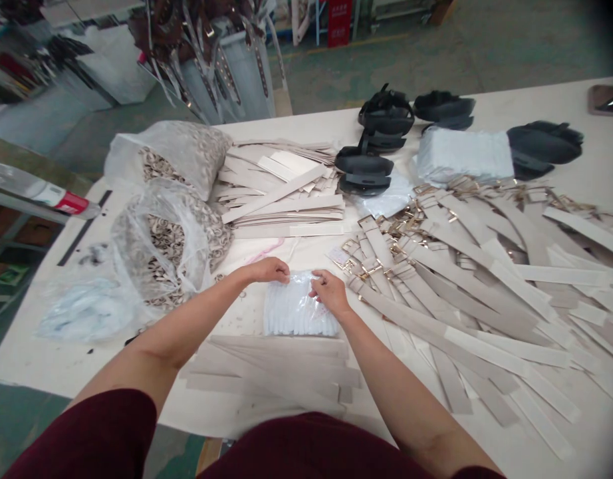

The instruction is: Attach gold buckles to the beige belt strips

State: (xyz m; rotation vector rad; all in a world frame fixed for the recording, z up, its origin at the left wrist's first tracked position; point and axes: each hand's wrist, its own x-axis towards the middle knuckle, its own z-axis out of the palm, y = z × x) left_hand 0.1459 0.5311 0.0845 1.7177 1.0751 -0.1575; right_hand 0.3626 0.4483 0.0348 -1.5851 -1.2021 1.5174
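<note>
A clear plastic packet (299, 309) of white items lined up in a row lies in front of me. My left hand (272, 271) is closed in a pinch at its upper left corner. At the upper right corner, my right hand (330, 291) has thumb and fingers closed on the plastic. What the white items are, I cannot make out. Flat beige straps (271, 372) lie stacked just below the packet, nearest my body. To the right spreads a large heap of beige belt straps (451, 293) with gold buckles.
Two plastic bags of beige loops (171, 246) stand at left, near a blue-white plastic bundle (87, 309). More straps (281, 186) are stacked behind. Black strapped items (386, 116) and a white packet (466, 154) sit at the back; a phone (606, 100) lies far right.
</note>
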